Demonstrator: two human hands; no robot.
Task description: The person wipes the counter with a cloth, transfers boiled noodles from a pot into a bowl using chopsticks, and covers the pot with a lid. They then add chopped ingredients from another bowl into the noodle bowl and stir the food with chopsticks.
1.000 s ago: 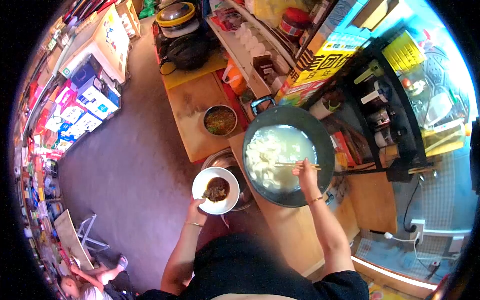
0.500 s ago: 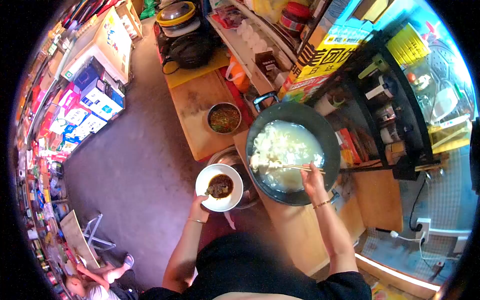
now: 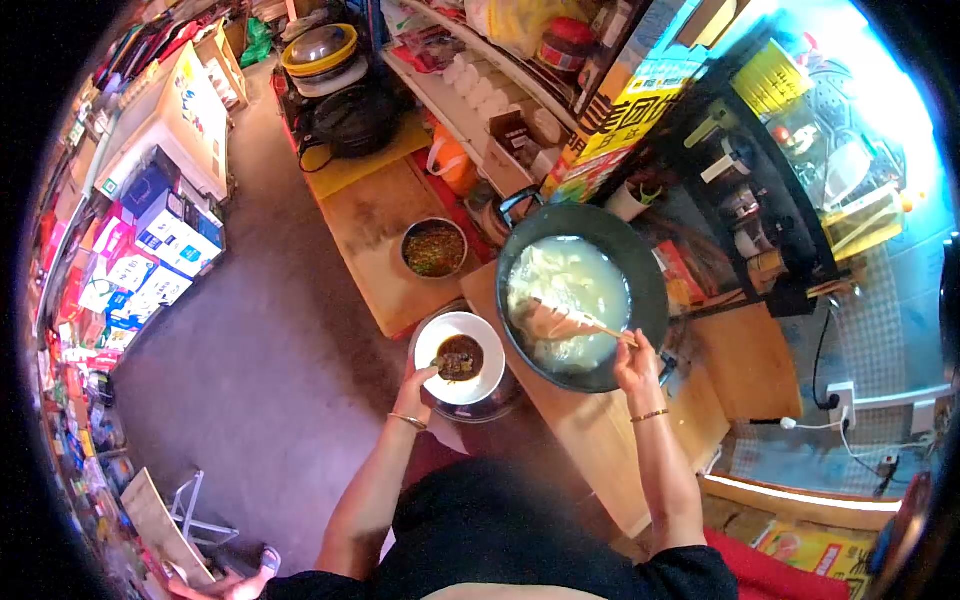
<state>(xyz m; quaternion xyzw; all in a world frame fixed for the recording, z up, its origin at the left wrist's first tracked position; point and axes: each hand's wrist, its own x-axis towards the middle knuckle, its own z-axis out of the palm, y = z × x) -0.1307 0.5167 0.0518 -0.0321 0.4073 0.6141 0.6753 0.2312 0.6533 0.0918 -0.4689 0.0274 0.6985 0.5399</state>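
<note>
My left hand grips the rim of a white bowl that holds dark brown sauce with dark pieces in it. In my right hand are wooden chopsticks, reaching over a big dark wok. Cloudy liquid and many pale pieces of food fill the wok. Near the chopstick tips is a brownish, blurred mass that I cannot make out. The white bowl is just left of the wok, above a metal basin.
A metal bowl of chopped green and red sauce stands on a wooden board. Behind it are a black bag and a yellow-rimmed pot. A black rack rises at the right. Another person's legs show at the lower left.
The chopsticks have shifted from the pale food to a steeper slant over the wok, with a brownish blur now at their tips. My left hand and the white bowl have moved slightly right.
</note>
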